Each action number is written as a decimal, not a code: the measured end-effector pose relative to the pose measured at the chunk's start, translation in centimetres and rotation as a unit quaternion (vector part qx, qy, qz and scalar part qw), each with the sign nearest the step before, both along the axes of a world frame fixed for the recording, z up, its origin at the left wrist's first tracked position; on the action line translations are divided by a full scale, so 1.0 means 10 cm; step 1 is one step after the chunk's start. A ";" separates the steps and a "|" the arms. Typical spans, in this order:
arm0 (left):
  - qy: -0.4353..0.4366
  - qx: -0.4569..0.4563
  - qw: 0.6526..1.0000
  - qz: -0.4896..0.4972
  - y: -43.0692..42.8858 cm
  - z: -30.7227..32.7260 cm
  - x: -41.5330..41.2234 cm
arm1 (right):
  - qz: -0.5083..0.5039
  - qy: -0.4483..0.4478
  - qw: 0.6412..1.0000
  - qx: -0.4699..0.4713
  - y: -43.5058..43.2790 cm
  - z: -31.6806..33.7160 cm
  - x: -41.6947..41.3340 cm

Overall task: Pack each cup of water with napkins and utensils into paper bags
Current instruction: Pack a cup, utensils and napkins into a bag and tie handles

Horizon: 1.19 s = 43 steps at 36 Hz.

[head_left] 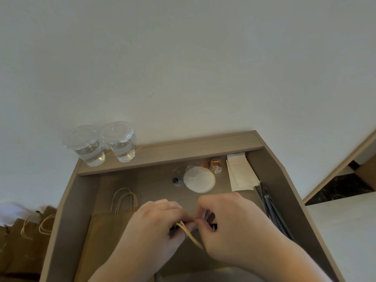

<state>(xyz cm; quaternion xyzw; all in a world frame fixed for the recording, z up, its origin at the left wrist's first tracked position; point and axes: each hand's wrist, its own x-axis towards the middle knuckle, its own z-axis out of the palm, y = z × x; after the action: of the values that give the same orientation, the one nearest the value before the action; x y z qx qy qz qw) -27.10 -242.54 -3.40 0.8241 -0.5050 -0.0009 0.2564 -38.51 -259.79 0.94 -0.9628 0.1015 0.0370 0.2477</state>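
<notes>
Twine bag handles (pixel 191 234) sit pinched between the curled fingers of your left hand (pixel 154 222) and right hand (pixel 230 220) over the desk (pixel 158 180); two lidded water cups (pixel 87 147) stand on the rear ledge (pixel 193 151), far left.

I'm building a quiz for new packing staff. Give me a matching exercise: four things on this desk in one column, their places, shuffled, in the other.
Things:
1. cups
2. napkins
3. utensils
4. flat bag

Places:
A. front left of the desk
B. on the raised back ledge, at its left end
C. along the right edge, nearer the person
D. back right corner

Pairs: 1-B, 2-D, 3-C, 4-A
</notes>
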 end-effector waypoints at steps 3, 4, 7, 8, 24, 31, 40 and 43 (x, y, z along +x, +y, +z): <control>-0.001 -0.005 1.000 -0.005 0.00 -0.01 -0.01 | -0.005 0.001 1.000 -0.007 0.00 -0.03 0.00; 0.000 -0.009 1.000 -0.005 0.01 -0.01 -0.02 | -0.007 0.001 1.000 -0.011 0.01 -0.05 0.00; 0.006 -0.022 1.000 -0.004 0.01 -0.02 -0.01 | -0.011 -0.001 1.000 -0.018 0.03 -0.07 0.01; 0.005 -0.022 1.000 -0.005 0.02 -0.02 0.00 | -0.010 0.004 1.000 -0.015 0.03 -0.07 0.02; -0.011 0.042 0.999 -0.025 0.09 -0.02 0.06 | -0.010 0.049 0.998 -0.033 0.01 -0.07 0.07; -0.011 0.014 0.999 -0.030 0.08 0.00 0.05 | -0.017 0.067 0.997 -0.024 0.01 -0.06 0.08; -0.020 -0.039 0.999 0.005 0.08 -0.08 0.07 | -0.005 0.039 0.998 0.042 -0.12 -0.04 0.08; 0.012 -0.001 0.999 0.044 0.19 -0.09 0.16 | -0.029 0.013 0.987 0.161 -0.37 0.04 -0.02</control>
<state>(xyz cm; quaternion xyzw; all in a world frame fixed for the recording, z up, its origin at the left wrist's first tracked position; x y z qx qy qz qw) -25.52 -240.61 -4.32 0.8451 -0.4652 0.0016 0.2633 -38.69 -263.46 1.35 -0.9067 0.1250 0.0585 0.3987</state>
